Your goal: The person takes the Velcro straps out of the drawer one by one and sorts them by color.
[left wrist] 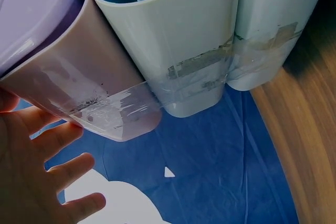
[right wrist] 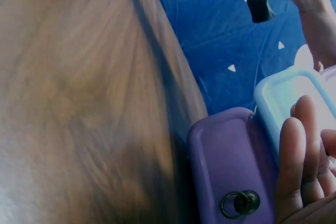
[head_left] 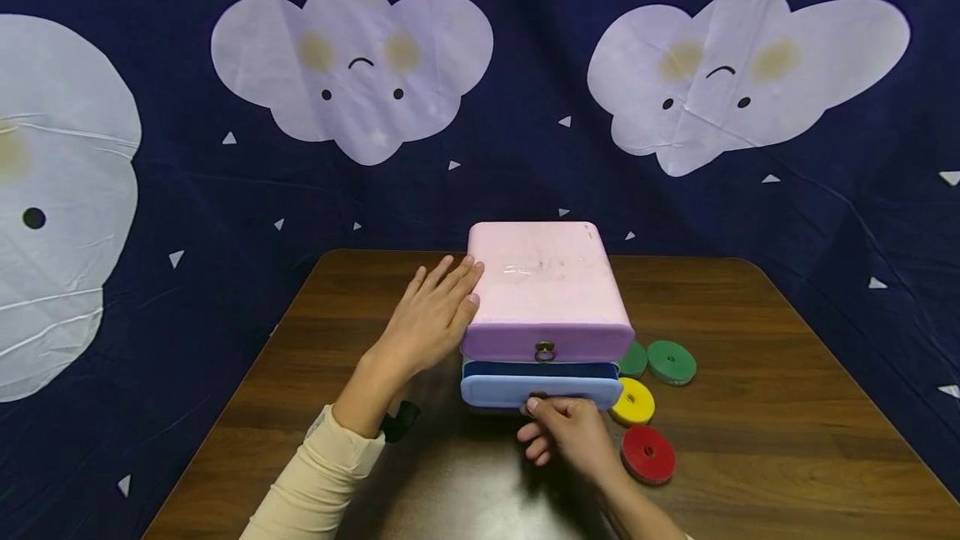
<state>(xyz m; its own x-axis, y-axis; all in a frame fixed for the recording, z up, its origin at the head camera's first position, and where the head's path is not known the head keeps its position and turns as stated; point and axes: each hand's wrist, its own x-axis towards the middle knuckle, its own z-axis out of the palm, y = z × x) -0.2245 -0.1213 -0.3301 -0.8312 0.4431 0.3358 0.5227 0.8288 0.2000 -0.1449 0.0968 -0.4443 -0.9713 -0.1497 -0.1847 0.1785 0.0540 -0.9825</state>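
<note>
A small drawer cabinet (head_left: pixel 543 273) with a pink top stands on the table. Its blue middle drawer (head_left: pixel 487 390) sticks out a little, leaving a dark gap above its front. My left hand (head_left: pixel 435 311) rests on the cabinet's upper left edge, fingers spread and nearly straight. At the blue drawer's front, my right hand (head_left: pixel 570 427) pinches the pull between thumb and forefinger; the pull is mostly hidden by them. Above it is the purple top drawer (head_left: pixel 495 342) with a brass ring pull (head_left: pixel 544 350). Another purple drawer (right wrist: pixel 226 150) with a ring pull lies below the blue one.
Right of the cabinet lie green rolls (head_left: pixel 671 362), a yellow roll (head_left: pixel 636 402) and a red roll (head_left: pixel 648 454), each flat with a centre hole. Clear tape (left wrist: pixel 131 103) joins the cabinet's tiers. A dark blue cloud-print cloth (head_left: pixel 540 182) hangs behind the wooden table (head_left: pixel 750 440).
</note>
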